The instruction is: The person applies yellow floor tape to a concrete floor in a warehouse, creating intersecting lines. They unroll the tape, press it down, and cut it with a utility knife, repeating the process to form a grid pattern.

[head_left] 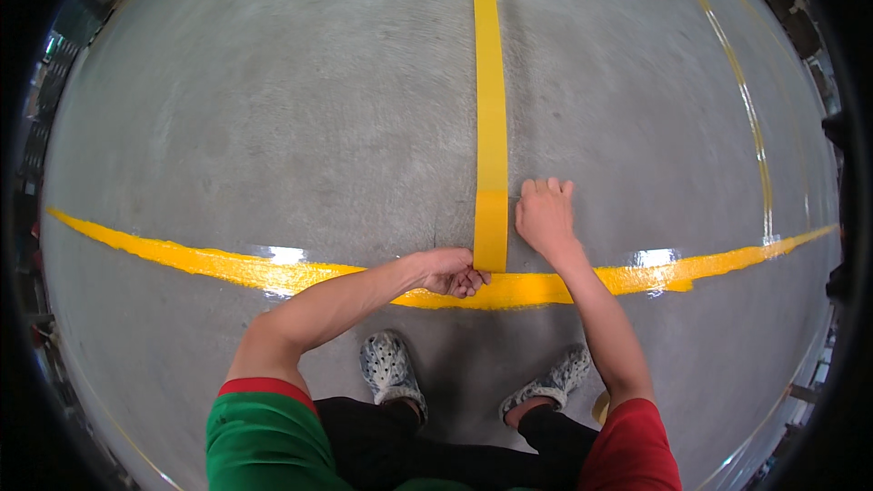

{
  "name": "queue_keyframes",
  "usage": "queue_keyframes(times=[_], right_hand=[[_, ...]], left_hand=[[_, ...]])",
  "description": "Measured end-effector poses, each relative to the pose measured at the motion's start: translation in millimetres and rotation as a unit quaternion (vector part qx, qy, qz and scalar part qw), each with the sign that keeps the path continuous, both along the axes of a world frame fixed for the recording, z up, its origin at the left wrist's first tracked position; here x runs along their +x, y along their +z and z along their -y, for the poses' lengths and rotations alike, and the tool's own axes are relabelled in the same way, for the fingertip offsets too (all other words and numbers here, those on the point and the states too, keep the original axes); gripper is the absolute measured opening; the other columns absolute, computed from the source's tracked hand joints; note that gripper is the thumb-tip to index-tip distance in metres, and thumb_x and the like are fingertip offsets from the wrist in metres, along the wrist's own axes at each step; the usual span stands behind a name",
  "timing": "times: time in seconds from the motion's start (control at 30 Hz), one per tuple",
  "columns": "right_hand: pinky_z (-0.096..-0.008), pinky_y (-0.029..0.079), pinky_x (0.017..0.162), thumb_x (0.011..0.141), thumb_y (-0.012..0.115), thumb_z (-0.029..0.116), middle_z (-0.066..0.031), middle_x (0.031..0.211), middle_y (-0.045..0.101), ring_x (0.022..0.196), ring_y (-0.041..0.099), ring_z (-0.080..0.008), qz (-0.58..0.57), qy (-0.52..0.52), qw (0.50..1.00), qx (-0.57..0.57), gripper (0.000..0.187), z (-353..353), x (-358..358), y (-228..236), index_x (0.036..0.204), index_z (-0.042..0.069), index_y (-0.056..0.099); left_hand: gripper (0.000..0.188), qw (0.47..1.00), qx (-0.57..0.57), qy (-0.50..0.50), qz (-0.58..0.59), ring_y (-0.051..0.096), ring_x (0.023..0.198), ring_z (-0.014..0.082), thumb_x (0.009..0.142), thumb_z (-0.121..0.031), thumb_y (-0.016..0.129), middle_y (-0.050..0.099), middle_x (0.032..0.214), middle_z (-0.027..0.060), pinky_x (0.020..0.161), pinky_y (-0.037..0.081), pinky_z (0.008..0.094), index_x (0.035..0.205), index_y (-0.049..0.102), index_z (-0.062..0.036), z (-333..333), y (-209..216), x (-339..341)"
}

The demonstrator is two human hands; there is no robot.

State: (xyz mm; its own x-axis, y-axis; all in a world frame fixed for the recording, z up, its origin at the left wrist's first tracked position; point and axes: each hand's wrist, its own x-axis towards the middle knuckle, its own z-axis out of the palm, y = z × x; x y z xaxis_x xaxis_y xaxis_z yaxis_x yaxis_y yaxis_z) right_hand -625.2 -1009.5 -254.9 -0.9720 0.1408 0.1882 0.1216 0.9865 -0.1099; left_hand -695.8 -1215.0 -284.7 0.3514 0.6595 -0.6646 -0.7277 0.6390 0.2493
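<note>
A long strip of yellow tape [491, 109] runs from the far edge of the floor toward me. Its near end, a deeper shade from a crosswise line onward, meets a yellow painted floor line [536, 289]. My left hand [453, 275] is closed in a pinch at the left corner of that near end. Just right of the strip, level with the shade change, my right hand [547, 218] is closed with its fingers curled down. Whatever its fingers hold, if anything, is hidden beneath them.
Grey concrete floor [300, 109] spreads all around. My feet in mottled grey clogs [389, 365] stand behind the painted line. A tan rounded thing [600, 407] shows partly beside my right arm. Another yellow line [747, 100] runs along the right side.
</note>
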Motion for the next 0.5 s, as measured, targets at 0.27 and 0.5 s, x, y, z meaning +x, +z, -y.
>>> queue_keyframes(times=[0.27, 0.5], right_hand=[[-0.0439, 0.037, 0.087, 0.078, 0.061, 0.010, -0.0109, 0.082, 0.070, 0.090, 0.062, -0.0260, 0.177, 0.106, 0.978, 0.018, 0.012, 21, 13, -24, 0.082, 0.008, 0.072], [-0.0417, 0.037, 0.086, 0.076, 0.060, 0.008, -0.0109, 0.079, 0.069, 0.087, 0.062, -0.0265, 0.213, 0.154, 0.962, -0.070, 0.013, 53, 55, -17, 0.078, 0.006, 0.072]], left_hand=[[0.042, 0.930, -0.006, -0.126, -0.346, 0.063, 0.054, 0.0169, 0.093, -0.038, 0.058, 0.067, 0.073, 0.0110, 0.048, 0.050, 0.0291, 0.083, 0.068, 0.0017, -10, 38, -55], [0.033, 0.766, -0.034, -0.241, -0.595, 0.066, 0.059, 0.0192, 0.088, -0.025, 0.066, 0.071, 0.083, 0.0130, 0.053, 0.053, 0.0324, 0.083, 0.069, 0.0075, -20, 36, -90]])
